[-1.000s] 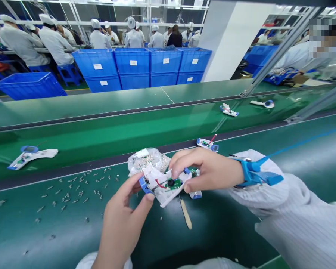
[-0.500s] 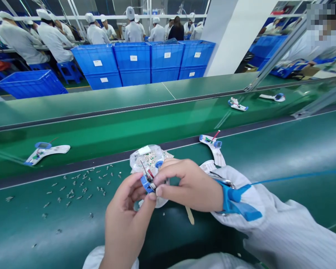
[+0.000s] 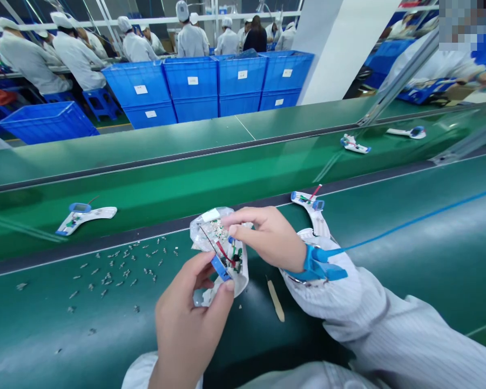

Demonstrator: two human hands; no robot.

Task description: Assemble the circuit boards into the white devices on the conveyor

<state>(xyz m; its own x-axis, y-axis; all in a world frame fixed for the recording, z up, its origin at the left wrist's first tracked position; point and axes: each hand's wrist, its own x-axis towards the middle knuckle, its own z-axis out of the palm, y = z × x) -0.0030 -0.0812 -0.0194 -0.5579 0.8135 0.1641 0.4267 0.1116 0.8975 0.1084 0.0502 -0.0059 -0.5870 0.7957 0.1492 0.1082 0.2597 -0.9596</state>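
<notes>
My left hand (image 3: 194, 308) pinches a small blue plastic housing (image 3: 221, 268) between thumb and fingers. Red and dark wires rise from it, and a green circuit board is partly visible beside it. Under the housing lies a white curved shell (image 3: 241, 278), partly hidden. My right hand (image 3: 269, 235) hovers over a clear plastic bag (image 3: 200, 229) of tiny pale parts, fingers stretched forward and thumb slightly apart, with nothing visible in them. A blue band with a cord circles the right wrist. Below that hand, a wooden-handled pick (image 3: 276, 302) rests on the bench.
Many small metal parts (image 3: 121, 267) are scattered on the bench at left. A half-built white device (image 3: 314, 210) lies right of the bag. More devices (image 3: 85, 216) ride the green belt (image 3: 210, 183). Blue crates (image 3: 190, 81) and people in white stand beyond; a metal post (image 3: 400, 75) rises at right.
My right hand has left the blue housing and moved up to the bag of parts, uncovering the wires and the pick. The devices on the belt have shifted right.
</notes>
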